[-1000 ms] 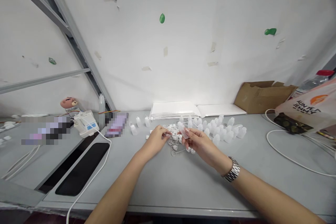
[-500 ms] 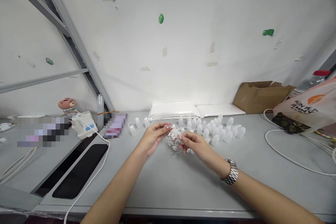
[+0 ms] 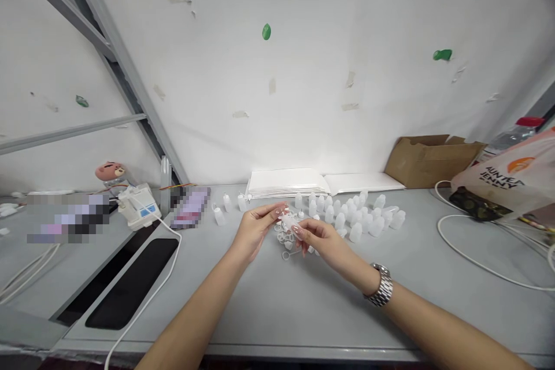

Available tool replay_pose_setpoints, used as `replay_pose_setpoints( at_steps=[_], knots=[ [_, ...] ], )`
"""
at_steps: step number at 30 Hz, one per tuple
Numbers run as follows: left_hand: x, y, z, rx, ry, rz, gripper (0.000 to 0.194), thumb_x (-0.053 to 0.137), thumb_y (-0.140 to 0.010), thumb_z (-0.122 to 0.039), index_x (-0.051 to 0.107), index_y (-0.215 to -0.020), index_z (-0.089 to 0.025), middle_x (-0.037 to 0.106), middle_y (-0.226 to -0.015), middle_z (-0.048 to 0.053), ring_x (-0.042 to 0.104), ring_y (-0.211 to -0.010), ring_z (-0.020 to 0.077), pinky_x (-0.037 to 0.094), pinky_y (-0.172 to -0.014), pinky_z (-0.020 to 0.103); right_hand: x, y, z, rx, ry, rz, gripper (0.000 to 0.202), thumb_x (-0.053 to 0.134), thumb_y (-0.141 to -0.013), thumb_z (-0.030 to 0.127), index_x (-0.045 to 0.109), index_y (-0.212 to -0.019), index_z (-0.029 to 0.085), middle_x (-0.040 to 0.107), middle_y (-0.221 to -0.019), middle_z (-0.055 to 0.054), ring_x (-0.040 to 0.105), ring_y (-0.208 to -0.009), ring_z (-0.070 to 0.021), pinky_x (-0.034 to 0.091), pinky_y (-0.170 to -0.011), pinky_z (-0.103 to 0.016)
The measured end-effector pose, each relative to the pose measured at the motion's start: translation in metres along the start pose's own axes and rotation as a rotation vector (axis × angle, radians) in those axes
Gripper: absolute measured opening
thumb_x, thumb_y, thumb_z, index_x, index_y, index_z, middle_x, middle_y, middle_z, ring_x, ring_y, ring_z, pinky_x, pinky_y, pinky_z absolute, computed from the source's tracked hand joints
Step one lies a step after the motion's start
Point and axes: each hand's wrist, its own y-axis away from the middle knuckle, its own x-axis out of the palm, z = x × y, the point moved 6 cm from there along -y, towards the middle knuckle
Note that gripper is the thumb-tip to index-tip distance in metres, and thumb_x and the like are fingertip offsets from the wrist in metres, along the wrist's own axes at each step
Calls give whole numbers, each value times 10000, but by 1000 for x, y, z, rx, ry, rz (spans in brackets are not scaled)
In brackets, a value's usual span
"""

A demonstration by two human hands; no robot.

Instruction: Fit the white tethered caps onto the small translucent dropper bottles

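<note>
Bottle pinched in right hand, partly covered; left hand clamped on white part at its end, shape indistinct

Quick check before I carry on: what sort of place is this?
Probably a workshop or small-parts workbench. Many small translucent bottles stand grouped on a grey tabletop, a pile of small white plastic parts lies beside them, and an open cardboard box sits against the wall.

I'm facing a white wall at twelve o'clock, a metal frame slanting at ten, a grey tabletop spreading at six.
</note>
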Motion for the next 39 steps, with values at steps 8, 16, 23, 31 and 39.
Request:
replay_pose_setpoints(
  at_steps=[8, 16, 23, 31, 39],
  knots=[
    [2, 2, -2, 38, -62, -23, 351, 729, -613, -266, 675, -944, -161, 671, -992, 85, 603, -930, 207, 417, -882, 337, -2, -1, -6, -12, 30, -31, 361, 571, -728, 528, 559, -739, 168, 561, -624, 5, 510, -548, -117, 426, -564, -273],
    [4, 1, -1, 13, 97, -1, 327, 763, -569, -195, 683, -885, -165, 684, -899, 54, 600, -950, 184, 399, -918, 318, -5, -2, -8, -31, 83, -72, 355, 545, -754, 523, 557, -747, 168, 571, -631, 2, 511, -532, -112, 423, -554, -265],
    [6, 3, 1, -4, 8, -3, 234, 742, -603, -272, 705, -796, -146, 694, -960, 82, 569, -1013, 218, 364, -955, 348, -7, 2, -5, -81, 194, -153, 295, 503, -809, 462, 550, -791, 172, 564, -656, 2, 514, -562, -123, 414, -570, -269],
    [9, 9, -5, 51, -73, -1, 213, 716, -638, -292, 701, -805, -160, 696, -951, 73, 556, -1031, 242, 363, -941, 371, -12, 16, 12, -342, 510, -316, 196, 530, -814, 378, 560, -902, 206, 588, -759, -42, 518, -650, -169, 407, -623, -295],
    [11, 7, -11, 80, -99, 87, 232, 706, -647, -326, 690, -813, -165, 694, -951, 72, 576, -996, 230, 399, -886, 341, -8, 8, 10, -134, 214, -107, 294, 511, -803, 469, 558, -736, 186, 519, -590, 11, 480, -530, -120, 401, -547, -266]
  ],
)
